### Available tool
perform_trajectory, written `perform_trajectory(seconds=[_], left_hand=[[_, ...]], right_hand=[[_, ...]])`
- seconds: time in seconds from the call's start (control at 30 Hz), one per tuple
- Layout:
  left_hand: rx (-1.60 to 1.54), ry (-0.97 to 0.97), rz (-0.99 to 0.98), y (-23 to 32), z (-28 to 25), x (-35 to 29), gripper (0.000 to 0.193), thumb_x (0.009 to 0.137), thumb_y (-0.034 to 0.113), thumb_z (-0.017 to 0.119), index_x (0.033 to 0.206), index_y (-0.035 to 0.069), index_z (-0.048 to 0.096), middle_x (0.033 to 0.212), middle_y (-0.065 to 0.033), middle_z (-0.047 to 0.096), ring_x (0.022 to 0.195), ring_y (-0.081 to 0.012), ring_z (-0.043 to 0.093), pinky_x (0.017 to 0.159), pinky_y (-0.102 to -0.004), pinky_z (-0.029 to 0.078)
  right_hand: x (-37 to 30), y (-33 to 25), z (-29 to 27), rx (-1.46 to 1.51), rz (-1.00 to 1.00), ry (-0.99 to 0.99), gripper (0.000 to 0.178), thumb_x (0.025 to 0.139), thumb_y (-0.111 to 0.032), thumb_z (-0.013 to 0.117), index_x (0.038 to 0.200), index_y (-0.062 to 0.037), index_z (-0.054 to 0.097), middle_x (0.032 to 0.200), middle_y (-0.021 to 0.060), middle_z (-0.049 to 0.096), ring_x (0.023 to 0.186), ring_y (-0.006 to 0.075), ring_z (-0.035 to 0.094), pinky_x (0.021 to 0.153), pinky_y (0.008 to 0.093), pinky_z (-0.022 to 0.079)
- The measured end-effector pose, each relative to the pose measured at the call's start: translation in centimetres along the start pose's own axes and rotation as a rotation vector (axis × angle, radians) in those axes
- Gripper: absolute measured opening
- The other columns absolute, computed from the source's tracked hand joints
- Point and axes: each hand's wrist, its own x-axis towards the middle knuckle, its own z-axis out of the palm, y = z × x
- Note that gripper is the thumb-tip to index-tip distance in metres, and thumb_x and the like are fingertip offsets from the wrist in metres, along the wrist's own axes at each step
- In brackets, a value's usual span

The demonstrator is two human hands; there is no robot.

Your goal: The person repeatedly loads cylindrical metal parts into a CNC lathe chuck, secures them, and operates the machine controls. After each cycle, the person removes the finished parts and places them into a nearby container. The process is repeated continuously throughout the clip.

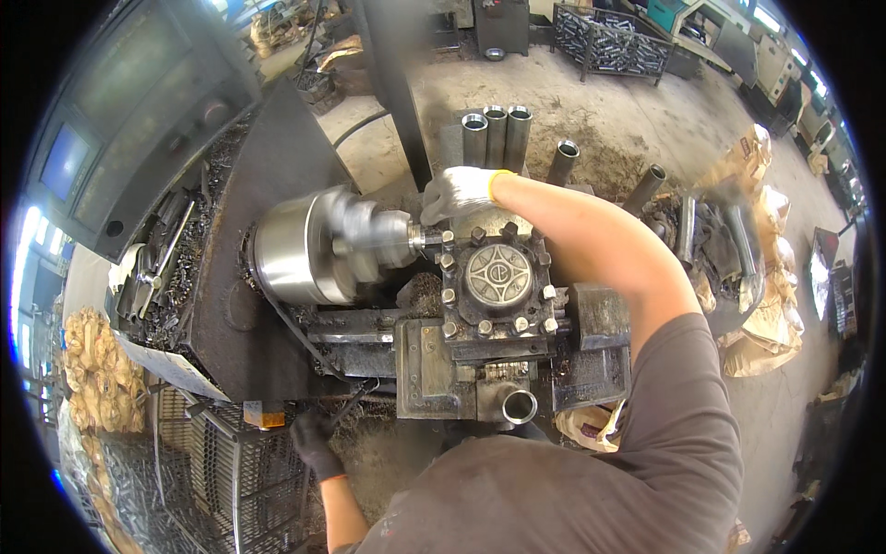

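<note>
My left hand (316,445), in a dark glove, is low beside the lathe, its fingers closed round the end of a dark lever (349,403). The right arm reaches across the machine. My right hand (459,194), in a white glove with a yellow cuff, is bent down behind the square tool post (499,275), close to the end of the workpiece; its fingertips are hidden. Left of it the steel chuck (300,249) is smeared, apparently spinning, with a metal workpiece (415,238) at its front. Bolts ring the tool post's round cap.
Several metal tubes (519,137) stand upright behind the tool post, and another tube (520,406) is on the near side. Dark chips fill the tray (189,319) at left. A wire-mesh cart (217,471) stands near my left hand. Paper sacks (764,337) lie at right.
</note>
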Motion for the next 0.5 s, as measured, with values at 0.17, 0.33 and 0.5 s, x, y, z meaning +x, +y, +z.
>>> perform_trajectory(seconds=[0.17,0.33,0.5], left_hand=[[-0.762,0.138,-0.041,17.1,-10.9,7.8,0.032,0.095,0.025,0.075,0.121,0.007,0.071,0.122,-0.0167,0.072,0.107,-0.0368,0.071,0.096,-0.0511,0.058],[-0.49,0.376,0.459,23.5,-18.1,18.0,0.061,0.078,0.029,0.086,0.133,0.009,0.066,0.141,-0.0175,0.061,0.13,-0.0421,0.058,0.113,-0.06,0.045],[-0.424,0.362,0.644,26.0,-17.6,23.7,0.078,0.073,0.033,0.088,0.142,0.007,0.06,0.149,-0.0188,0.055,0.137,-0.0407,0.054,0.121,-0.0635,0.037]], right_hand=[[4.3,0.2,0.7,0.063,0.07,-0.309,0.049,0.09,-0.048,0.079,0.114,-0.0058,0.082,0.105,0.0139,0.079,0.093,0.0225,0.073,0.077,0.0403,0.06],[5.6,1.3,1.6,0.328,0.184,-0.462,0.046,0.098,-0.038,0.074,0.129,-0.0044,0.076,0.123,0.0183,0.076,0.105,0.0295,0.074,0.084,0.0443,0.065],[6.7,2.2,2.6,0.332,0.14,-0.503,0.046,0.1,-0.037,0.073,0.132,-0.0038,0.074,0.124,0.0178,0.076,0.108,0.0295,0.074,0.087,0.045,0.065]])
